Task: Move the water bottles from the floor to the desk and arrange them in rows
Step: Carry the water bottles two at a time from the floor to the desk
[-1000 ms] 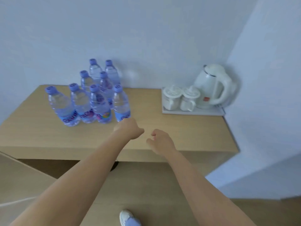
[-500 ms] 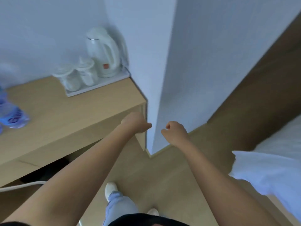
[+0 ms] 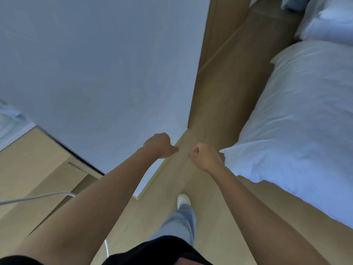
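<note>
No water bottles are in view now. My left hand (image 3: 159, 145) and my right hand (image 3: 204, 156) are held out in front of me at mid-frame, both curled into loose fists with nothing in them. They hover over the wooden floor (image 3: 219, 104) by the wall corner. Only the right end of the light wood desk (image 3: 28, 161) shows at the left edge.
A white wall (image 3: 105, 64) fills the upper left, its corner ending near my hands. A bed with white bedding (image 3: 298, 119) lines the right side. A white cable (image 3: 36, 197) runs across the lower left. My leg and white shoe (image 3: 183, 200) step forward on the floor.
My view has swung right, away from the desk and its bottles, past the kettle and the wall corner, toward the floor strip beside the bed. Both hands stayed curled and empty.
</note>
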### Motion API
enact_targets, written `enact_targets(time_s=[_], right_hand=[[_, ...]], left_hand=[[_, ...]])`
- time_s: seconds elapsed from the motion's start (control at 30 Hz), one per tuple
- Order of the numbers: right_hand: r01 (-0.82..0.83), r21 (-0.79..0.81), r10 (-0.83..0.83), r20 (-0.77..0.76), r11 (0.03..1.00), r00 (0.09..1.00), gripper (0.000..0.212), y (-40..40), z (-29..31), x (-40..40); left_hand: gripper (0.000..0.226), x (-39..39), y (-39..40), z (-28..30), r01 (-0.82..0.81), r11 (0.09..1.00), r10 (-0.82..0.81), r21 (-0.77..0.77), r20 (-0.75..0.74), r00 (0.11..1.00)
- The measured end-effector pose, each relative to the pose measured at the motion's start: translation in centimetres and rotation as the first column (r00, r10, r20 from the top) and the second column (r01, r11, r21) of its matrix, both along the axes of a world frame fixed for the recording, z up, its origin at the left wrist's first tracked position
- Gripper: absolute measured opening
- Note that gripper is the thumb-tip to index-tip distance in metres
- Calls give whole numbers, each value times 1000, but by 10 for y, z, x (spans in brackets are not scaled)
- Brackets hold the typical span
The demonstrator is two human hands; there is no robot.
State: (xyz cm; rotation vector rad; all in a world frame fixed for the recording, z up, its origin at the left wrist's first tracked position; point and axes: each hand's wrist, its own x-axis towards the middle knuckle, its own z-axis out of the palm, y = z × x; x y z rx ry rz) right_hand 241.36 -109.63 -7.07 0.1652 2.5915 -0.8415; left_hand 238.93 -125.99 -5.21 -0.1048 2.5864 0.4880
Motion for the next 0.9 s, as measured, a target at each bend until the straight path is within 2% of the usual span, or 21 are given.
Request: enact_targets(time_s=[0.1,0.2,0.37,0.57,0.77,0.9], right_hand=[[44,1,-44,-18,999,999,13,23,-2,-42],[8,26,-9,28,1000,1000,11,48,-2,-84],[-3,80,-2,56,997,998,15,88,1,-155],[13,41,-16,74,999,997,21,122,0,-222],[-92,36,87,119,995,989,27,159,-9,-313],[-146,50,140,101,988,985,26,187,-8,-396]], left_hand=[[26,-48,29,-7,19,999,-19,30,-2,1000],[26,-99,54,-7,2,998,-2,62,-8,1000],[27,-168,83,-8,21,999,-21,40,-10,1000],[23,-229,108,-16,14,1000,-14,22,22,1000],[20,-314,147,-25,-25,1000,25,15,52,998],[26,-386,177,-25,-81,996,79,42,44,996]])
